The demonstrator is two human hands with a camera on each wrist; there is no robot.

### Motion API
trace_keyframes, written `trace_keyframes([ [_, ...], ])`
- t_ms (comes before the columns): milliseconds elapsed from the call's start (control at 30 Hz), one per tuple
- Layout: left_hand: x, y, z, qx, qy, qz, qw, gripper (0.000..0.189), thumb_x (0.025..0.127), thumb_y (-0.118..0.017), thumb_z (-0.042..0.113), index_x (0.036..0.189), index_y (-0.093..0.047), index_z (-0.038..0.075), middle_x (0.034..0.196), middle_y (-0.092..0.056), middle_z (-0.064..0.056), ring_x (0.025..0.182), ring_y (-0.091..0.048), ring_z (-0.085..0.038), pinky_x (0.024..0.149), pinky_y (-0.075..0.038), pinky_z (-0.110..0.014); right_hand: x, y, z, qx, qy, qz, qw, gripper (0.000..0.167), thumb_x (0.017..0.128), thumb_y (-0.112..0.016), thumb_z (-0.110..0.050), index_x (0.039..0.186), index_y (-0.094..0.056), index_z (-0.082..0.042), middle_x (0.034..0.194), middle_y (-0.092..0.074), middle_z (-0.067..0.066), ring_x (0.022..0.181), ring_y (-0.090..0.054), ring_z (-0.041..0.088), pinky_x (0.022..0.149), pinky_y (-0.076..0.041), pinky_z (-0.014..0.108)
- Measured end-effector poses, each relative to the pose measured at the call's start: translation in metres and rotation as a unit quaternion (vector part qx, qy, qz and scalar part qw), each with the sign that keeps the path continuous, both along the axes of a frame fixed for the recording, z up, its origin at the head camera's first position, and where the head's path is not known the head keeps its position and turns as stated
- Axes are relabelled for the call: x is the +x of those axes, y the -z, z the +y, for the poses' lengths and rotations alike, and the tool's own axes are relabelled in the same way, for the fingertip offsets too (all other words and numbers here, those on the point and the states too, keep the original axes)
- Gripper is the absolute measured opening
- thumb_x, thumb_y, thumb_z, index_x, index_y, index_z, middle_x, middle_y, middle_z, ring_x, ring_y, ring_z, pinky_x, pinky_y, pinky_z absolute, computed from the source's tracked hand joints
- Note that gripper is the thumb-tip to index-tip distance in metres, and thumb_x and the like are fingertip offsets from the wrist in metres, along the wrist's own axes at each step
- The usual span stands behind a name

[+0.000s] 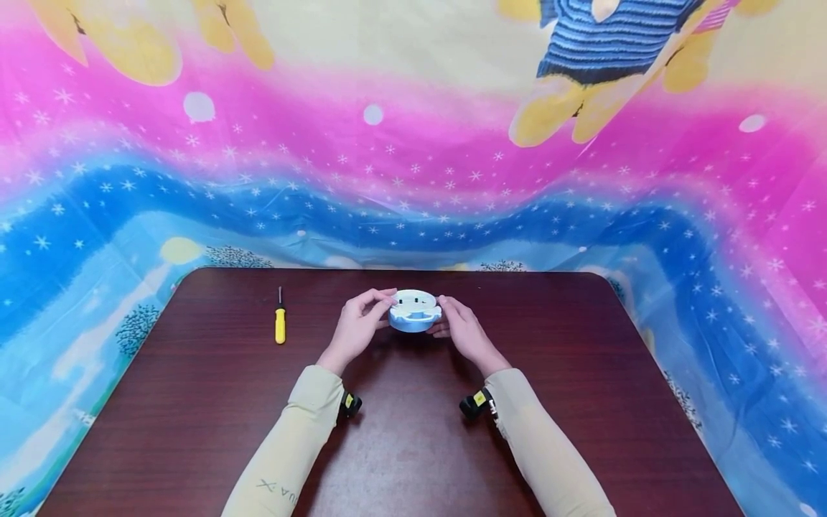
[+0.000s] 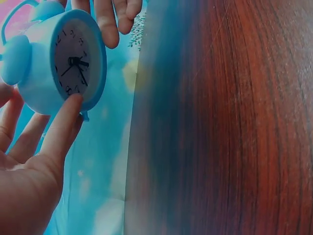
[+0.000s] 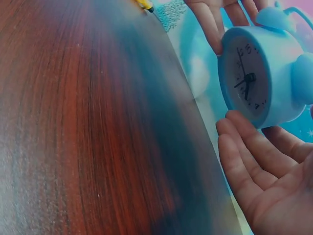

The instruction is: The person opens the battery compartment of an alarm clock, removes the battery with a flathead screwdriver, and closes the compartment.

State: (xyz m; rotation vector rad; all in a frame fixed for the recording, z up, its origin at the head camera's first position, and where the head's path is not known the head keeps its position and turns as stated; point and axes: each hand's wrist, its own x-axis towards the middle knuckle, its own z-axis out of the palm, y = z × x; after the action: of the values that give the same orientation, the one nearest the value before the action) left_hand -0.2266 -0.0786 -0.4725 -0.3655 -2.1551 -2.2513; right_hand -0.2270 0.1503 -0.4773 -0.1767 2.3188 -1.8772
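Alarm clock (image 1: 415, 314): above the table (image 1: 400, 459), between my hands.
Left hand (image 1: 357, 321): my thumb and fingers pinch its edge.
Right hand (image 1: 466, 332): fingers grip the opposite side, thumb hard to make out.
Screwdriver (image 1: 280, 325): lying to my left.

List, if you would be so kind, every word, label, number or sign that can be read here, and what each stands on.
"X": a dark mark on the left sleeve.
Beside it on that sleeve: more marks, not surely legible.
Dial of the alarm clock: numerals, too blurred to quote reliably.
Yellow labels on the wrist cameras: any print too small to read.
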Motion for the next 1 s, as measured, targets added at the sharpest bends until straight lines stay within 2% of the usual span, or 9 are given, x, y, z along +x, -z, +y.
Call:
trace_keyframes([
  [100,0.0,0.001,0.001,0.001,-0.001,0.006,1.0,0.013,0.1,-0.066,0.008,0.104,-0.071,-0.004,0.13,-0.067,-0.011,0.111,-0.068,-0.026,0.081,-0.059,-0.04,0.0,0.0,0.0,-0.017,0.006,-0.01,0.9998,0.049,0.111,-0.04,-0.04,0.126,-0.059,0.003,0.096,-0.069,0.018,0.088,-0.071,0.033,0.083,-0.058,0.044],
  [167,0.0,0.002,0.001,0.009,0.0,0.009,0.9999,0.016,0.099,-0.067,0.005,0.111,-0.07,-0.004,0.13,-0.066,-0.014,0.111,-0.067,-0.027,0.081,-0.059,-0.039,0.0,0.0,0.001,-0.023,0.01,-0.017,0.9995,0.046,0.111,-0.043,-0.038,0.127,-0.059,0.002,0.097,-0.069,0.016,0.087,-0.071,0.032,0.083,-0.058,0.043],
  [300,0.001,0.003,0.001,0.021,-0.004,0.004,0.9998,0.037,0.097,-0.067,0.001,0.134,-0.062,-0.001,0.136,-0.061,-0.02,0.117,-0.064,-0.031,0.084,-0.058,-0.035,0.0,0.001,0.001,-0.028,0.017,-0.019,0.9993,0.043,0.11,-0.048,-0.033,0.131,-0.059,0.004,0.095,-0.069,0.013,0.084,-0.07,0.026,0.082,-0.059,0.042],
  [367,0.001,0.003,0.001,0.001,-0.022,0.002,0.9998,0.043,0.096,-0.068,0.003,0.138,-0.061,0.002,0.137,-0.061,-0.019,0.118,-0.064,-0.029,0.086,-0.057,-0.03,0.0,0.002,0.001,-0.029,0.016,-0.014,0.9994,0.042,0.11,-0.049,-0.028,0.132,-0.058,0.006,0.094,-0.068,0.011,0.082,-0.068,0.023,0.081,-0.059,0.041],
  [467,0.001,0.003,0.002,-0.047,-0.052,0.006,0.9975,0.04,0.095,-0.069,0.008,0.135,-0.066,0.003,0.133,-0.065,-0.012,0.114,-0.067,-0.024,0.086,-0.054,-0.024,0.001,0.002,0.0,-0.033,0.017,-0.008,0.9993,0.039,0.108,-0.052,-0.022,0.133,-0.058,0.008,0.095,-0.066,0.01,0.079,-0.066,0.02,0.078,-0.059,0.039],
  [567,0.002,0.003,0.003,-0.088,-0.068,0.019,0.9936,0.036,0.096,-0.069,0.009,0.131,-0.07,0.003,0.128,-0.068,-0.011,0.108,-0.069,-0.024,0.087,-0.055,-0.028,0.001,0.002,-0.002,-0.035,0.021,-0.005,0.9991,0.037,0.107,-0.053,-0.019,0.132,-0.058,0.007,0.097,-0.065,0.012,0.079,-0.065,0.02,0.076,-0.059,0.035],
  [667,0.001,0.004,0.004,-0.116,-0.063,0.031,0.9907,0.039,0.095,-0.07,0.01,0.133,-0.067,0.002,0.13,-0.067,-0.012,0.112,-0.067,-0.025,0.093,-0.054,-0.037,0.001,0.003,-0.003,-0.038,0.029,-0.006,0.9989,0.035,0.107,-0.054,-0.018,0.133,-0.059,0.005,0.099,-0.066,0.014,0.079,-0.065,0.02,0.074,-0.059,0.033],
  [767,0.001,0.007,0.006,-0.139,-0.047,0.035,0.9885,0.051,0.091,-0.078,0.013,0.138,-0.063,0.001,0.134,-0.064,-0.014,0.117,-0.065,-0.026,0.095,-0.053,-0.041,0.001,0.003,-0.002,-0.033,0.033,-0.009,0.9989,0.035,0.107,-0.054,-0.017,0.135,-0.058,0.004,0.102,-0.067,0.014,0.079,-0.065,0.02,0.073,-0.059,0.031],
  [1000,0.002,0.012,0.011,-0.148,-0.004,0.037,0.9883,0.087,0.074,-0.093,0.007,0.149,-0.05,0.0,0.134,-0.057,-0.017,0.116,-0.065,-0.03,0.089,-0.056,-0.031,0.002,0.005,-0.001,-0.007,0.029,-0.003,0.9995,0.039,0.106,-0.057,-0.017,0.139,-0.056,0.004,0.114,-0.069,0.018,0.088,-0.066,0.022,0.077,-0.059,0.037],
])
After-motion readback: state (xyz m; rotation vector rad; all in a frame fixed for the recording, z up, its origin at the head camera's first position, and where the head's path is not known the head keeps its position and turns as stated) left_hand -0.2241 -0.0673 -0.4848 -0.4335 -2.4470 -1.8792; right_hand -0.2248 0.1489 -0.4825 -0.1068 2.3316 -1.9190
